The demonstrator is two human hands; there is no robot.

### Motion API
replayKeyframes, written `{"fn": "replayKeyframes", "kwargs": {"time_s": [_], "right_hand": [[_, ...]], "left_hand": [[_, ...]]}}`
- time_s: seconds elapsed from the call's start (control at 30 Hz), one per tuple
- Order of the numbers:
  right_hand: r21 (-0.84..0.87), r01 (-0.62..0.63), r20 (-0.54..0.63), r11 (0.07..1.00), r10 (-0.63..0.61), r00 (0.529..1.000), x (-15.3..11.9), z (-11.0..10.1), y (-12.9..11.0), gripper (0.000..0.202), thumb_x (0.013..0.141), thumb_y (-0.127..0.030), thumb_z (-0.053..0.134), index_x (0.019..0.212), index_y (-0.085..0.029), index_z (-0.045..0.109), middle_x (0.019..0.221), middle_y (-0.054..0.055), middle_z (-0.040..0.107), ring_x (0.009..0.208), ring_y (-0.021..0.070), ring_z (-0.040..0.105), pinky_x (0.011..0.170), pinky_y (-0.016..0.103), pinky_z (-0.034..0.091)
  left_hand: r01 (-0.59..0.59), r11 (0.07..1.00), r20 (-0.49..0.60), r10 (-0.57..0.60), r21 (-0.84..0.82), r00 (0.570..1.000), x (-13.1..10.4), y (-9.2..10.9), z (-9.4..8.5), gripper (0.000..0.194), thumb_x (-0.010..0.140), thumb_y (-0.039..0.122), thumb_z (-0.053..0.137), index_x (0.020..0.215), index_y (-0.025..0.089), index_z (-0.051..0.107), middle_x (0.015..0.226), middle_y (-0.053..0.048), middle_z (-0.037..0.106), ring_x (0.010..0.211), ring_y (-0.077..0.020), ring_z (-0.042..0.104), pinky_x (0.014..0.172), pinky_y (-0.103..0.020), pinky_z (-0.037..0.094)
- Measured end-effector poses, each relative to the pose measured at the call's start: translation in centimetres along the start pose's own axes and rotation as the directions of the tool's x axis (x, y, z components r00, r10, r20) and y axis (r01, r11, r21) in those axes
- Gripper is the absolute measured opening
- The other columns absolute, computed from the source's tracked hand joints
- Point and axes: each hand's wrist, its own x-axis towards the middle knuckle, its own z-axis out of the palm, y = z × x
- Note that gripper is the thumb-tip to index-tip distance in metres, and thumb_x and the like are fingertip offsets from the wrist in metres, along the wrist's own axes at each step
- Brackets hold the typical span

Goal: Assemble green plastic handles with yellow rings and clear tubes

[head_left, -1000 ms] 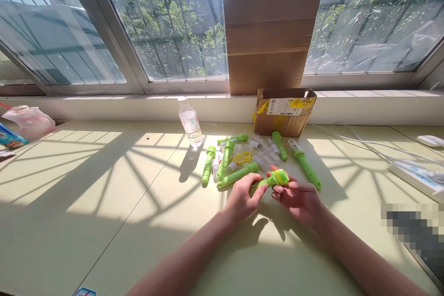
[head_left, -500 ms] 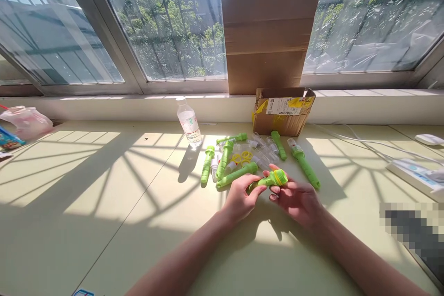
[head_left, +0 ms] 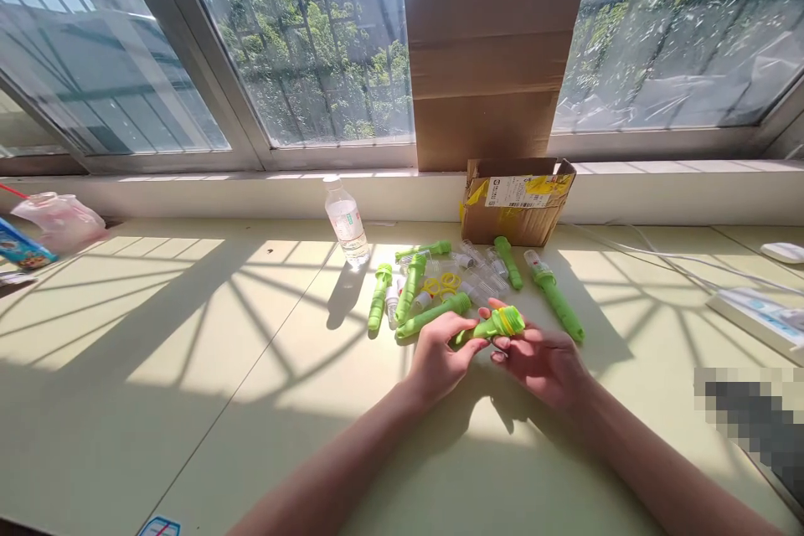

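Note:
My left hand (head_left: 443,353) is closed around the narrow part of a green plastic tube (head_left: 506,321), whose wide threaded end points right with a yellow ring around it. Under and beside that wide end, my right hand (head_left: 543,360) supports it with curled fingers. Just behind my hands lie several other green tubes (head_left: 554,307), clear plastic tubes (head_left: 487,272) and loose yellow rings (head_left: 450,280).
A cardboard box (head_left: 515,205) stands at the back by the sill, a water bottle (head_left: 347,226) left of the pile. A power strip (head_left: 757,320) with cables is at right, a pink container (head_left: 59,220) far left.
The whole view has shifted slightly, with things appearing a little further right. My hands keep nearly the same pose on the green tube; the yellow ring still sits around its wide end.

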Motion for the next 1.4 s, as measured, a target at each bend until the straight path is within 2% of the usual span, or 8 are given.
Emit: {"fn": "replayKeyframes", "kwargs": {"time_s": [0.23, 0.37, 0.57, 0.83, 1.1, 1.4], "right_hand": [[-0.049, 0.019, -0.002, 0.999, -0.019, 1.000, 0.20, -0.15, -0.04, 0.051, 0.068, -0.013, 0.068, 0.116, -0.030, 0.063, 0.096, 0.001, 0.068, 0.070, 0.0151, 0.058, 0.066, 0.030, 0.052], [0.000, 0.034, 0.000, 0.999, -0.034, 0.999, 0.39, -0.26, -0.09, 0.056, 0.067, -0.010, 0.067, 0.119, -0.028, 0.061, 0.098, 0.003, 0.068, 0.066, 0.0133, 0.056, 0.063, 0.027, 0.051], [0.026, 0.003, 0.006, 1.000, -0.004, 1.000, 0.27, -0.21, -0.12, 0.059, 0.069, -0.010, 0.067, 0.123, -0.031, 0.059, 0.100, 0.002, 0.068, 0.065, 0.0118, 0.056, 0.066, 0.028, 0.051], [-0.010, -0.003, -0.014, 1.000, 0.003, 1.000, 0.08, -0.08, 0.04, 0.063, 0.066, -0.013, 0.069, 0.123, -0.036, 0.058, 0.105, -0.002, 0.068, 0.065, 0.0122, 0.057, 0.065, 0.030, 0.052], [-0.052, 0.007, 0.011, 0.999, -0.006, 1.000, 0.12, -0.46, 0.05, 0.062, 0.069, -0.014, 0.069, 0.126, -0.037, 0.057, 0.108, -0.001, 0.066, 0.068, 0.0134, 0.057, 0.066, 0.031, 0.052], [-0.007, 0.004, 0.019, 1.000, -0.004, 1.000, 0.04, 0.06, 0.16, 0.065, 0.067, -0.012, 0.069, 0.126, -0.037, 0.056, 0.114, -0.001, 0.065, 0.067, 0.0111, 0.056, 0.066, 0.030, 0.050]], "left_hand": [[-0.023, 0.999, 0.025, 0.022, 0.048, 0.999, -0.25, -0.22, -0.01, 0.013, 0.081, 0.028, 0.065, 0.088, 0.018, 0.067, 0.081, -0.005, 0.064, 0.075, -0.0183, 0.059, 0.069, -0.032, 0.048], [-0.004, 1.000, 0.030, 0.004, 0.003, 1.000, -0.20, -0.14, 0.01, 0.015, 0.081, 0.030, 0.065, 0.091, 0.019, 0.064, 0.085, -0.004, 0.066, 0.079, -0.0188, 0.061, 0.072, -0.032, 0.049], [0.080, 0.996, 0.196, -0.070, -0.042, 0.978, 0.16, 0.42, -0.46, 0.022, 0.088, 0.034, 0.055, 0.099, 0.019, 0.066, 0.087, -0.004, 0.070, 0.078, -0.0183, 0.063, 0.071, -0.030, 0.049], [0.065, 0.997, 0.101, -0.060, -0.037, 0.993, 0.07, 0.40, -0.37, 0.017, 0.084, 0.032, 0.062, 0.092, 0.018, 0.067, 0.088, -0.004, 0.070, 0.080, -0.0188, 0.063, 0.071, -0.031, 0.050], [0.040, 0.998, 0.068, -0.037, -0.042, 0.997, -0.07, 0.35, -0.22, 0.016, 0.084, 0.029, 0.062, 0.095, 0.018, 0.067, 0.091, -0.005, 0.070, 0.083, -0.0191, 0.064, 0.074, -0.032, 0.051], [-0.013, 1.000, 0.050, 0.013, -0.013, 0.999, -0.13, -0.02, -0.14, 0.013, 0.083, 0.027, 0.064, 0.093, 0.020, 0.064, 0.087, -0.006, 0.067, 0.079, -0.0206, 0.062, 0.072, -0.035, 0.050]]}}
